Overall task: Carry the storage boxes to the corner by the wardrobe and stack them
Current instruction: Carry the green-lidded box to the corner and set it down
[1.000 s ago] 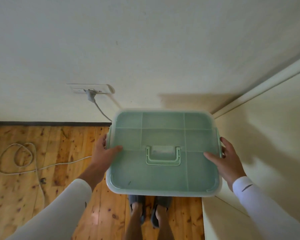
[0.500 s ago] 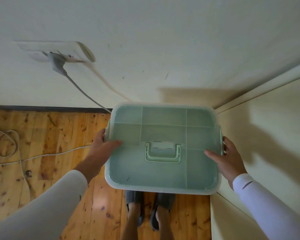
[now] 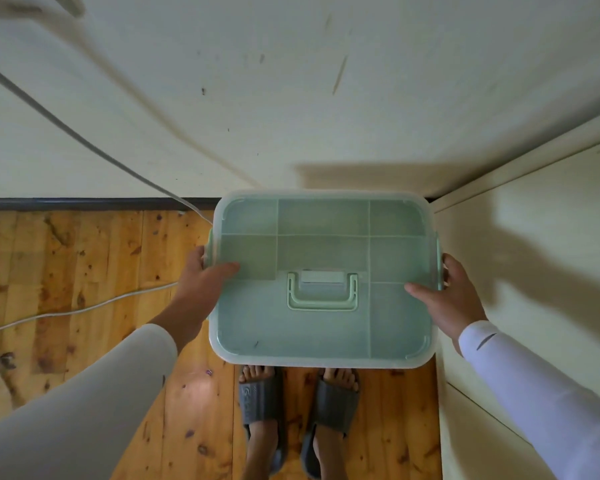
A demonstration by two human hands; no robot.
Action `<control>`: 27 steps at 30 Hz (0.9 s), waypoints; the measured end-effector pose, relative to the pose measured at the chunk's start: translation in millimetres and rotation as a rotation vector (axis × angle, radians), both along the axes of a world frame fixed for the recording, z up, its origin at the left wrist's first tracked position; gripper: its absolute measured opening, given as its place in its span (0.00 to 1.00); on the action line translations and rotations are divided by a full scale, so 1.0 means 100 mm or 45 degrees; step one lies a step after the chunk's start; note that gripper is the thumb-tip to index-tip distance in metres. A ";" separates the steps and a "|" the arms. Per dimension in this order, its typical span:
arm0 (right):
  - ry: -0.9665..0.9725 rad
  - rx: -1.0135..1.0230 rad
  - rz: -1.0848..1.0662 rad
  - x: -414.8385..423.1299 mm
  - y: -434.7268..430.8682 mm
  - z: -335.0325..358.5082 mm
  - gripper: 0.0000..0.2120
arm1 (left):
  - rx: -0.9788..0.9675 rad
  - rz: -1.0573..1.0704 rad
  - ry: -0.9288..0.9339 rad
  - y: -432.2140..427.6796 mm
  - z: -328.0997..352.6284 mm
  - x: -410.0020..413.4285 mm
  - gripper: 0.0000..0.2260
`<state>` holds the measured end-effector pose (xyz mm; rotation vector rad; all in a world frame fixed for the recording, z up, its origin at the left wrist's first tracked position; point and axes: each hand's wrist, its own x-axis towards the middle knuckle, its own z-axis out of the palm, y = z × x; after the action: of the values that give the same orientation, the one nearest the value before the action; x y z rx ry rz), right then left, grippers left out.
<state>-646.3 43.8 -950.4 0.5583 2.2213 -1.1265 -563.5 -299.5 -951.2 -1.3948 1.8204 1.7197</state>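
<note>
Both sides gripped | left hand [image 3: 201, 287] and right hand [image 3: 458, 299] clasped storage box [image 3: 326, 251] level | for lowering beside wardrobe [image 3: 534, 271].

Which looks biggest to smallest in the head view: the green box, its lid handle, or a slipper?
Largest: green box.
Then lid handle and left slipper look alike; the slipper is farther away, so unranked.

Left hand: our left hand [image 3: 201, 285] grips the left edge of the storage box [image 3: 323, 258], with the thumb flat on top and the fingers curled round the side.
Right hand: our right hand [image 3: 459, 299] grips the right edge the same way, thumb on top.
Arms: both reach forward and angle inward; pale long sleeves [image 3: 84, 393] cover us to the wrists.
</note>
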 end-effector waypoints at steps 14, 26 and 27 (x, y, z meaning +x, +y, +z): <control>-0.035 0.087 0.032 -0.30 0.20 -0.59 0.27 | 0.027 -0.106 -0.053 0.15 -0.60 -0.18 0.24; -0.054 0.089 0.016 -0.41 0.35 -0.88 0.28 | 0.044 -0.166 -0.065 0.31 -0.82 -0.28 0.24; -0.059 0.088 0.016 -0.42 0.34 -0.90 0.29 | 0.041 -0.165 -0.069 0.30 -0.84 -0.28 0.25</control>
<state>-687.9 77.5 -1040.6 0.5922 2.2282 -1.0234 -591.0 -269.0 -1034.9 -1.2689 1.8039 1.6237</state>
